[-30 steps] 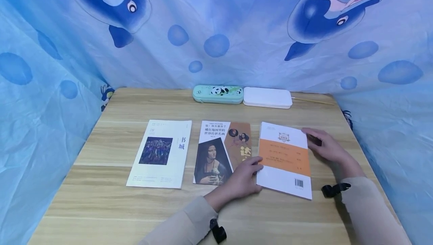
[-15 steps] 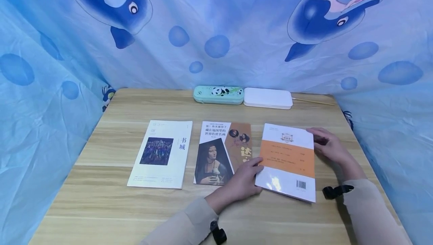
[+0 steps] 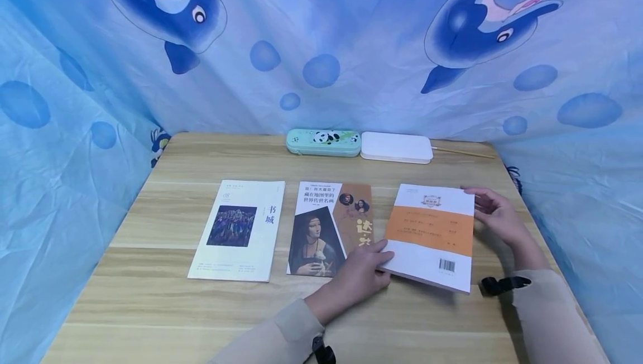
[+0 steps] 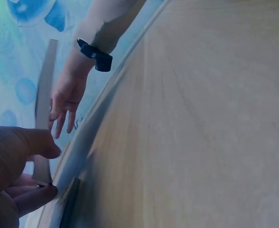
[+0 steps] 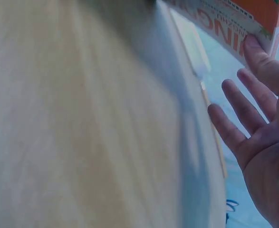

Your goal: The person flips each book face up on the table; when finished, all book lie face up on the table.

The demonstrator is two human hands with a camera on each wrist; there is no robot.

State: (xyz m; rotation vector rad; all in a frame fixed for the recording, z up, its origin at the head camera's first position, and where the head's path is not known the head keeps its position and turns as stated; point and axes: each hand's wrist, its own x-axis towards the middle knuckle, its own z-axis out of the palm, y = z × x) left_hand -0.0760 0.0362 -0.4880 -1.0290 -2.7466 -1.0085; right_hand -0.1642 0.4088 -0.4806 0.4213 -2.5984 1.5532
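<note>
A white paperback book [image 3: 432,227] with an orange band and a barcode lies between both hands, its near edge raised off the table with a shadow below. My left hand [image 3: 359,274] pinches its lower left corner; in the left wrist view, thumb and fingers hold the book's thin edge [image 4: 44,95]. At the upper right corner my right hand [image 3: 502,221] holds the book. The right wrist view shows the thumb against the printed underside [image 5: 234,23], with several fingers spread below; the index finger is hidden there.
Left of the held book lie a portrait-covered book [image 3: 316,235], partly under my left hand, and a cream magazine [image 3: 236,263]. A green panda pencil case [image 3: 324,143], a white flat case [image 3: 397,147] and a thin stick [image 3: 464,153] line the wooden table's [image 3: 150,302] back.
The held book has shifted right and its near edge has risen from the table. My right hand has moved slightly right with it; the left hand stays nearly in place.
</note>
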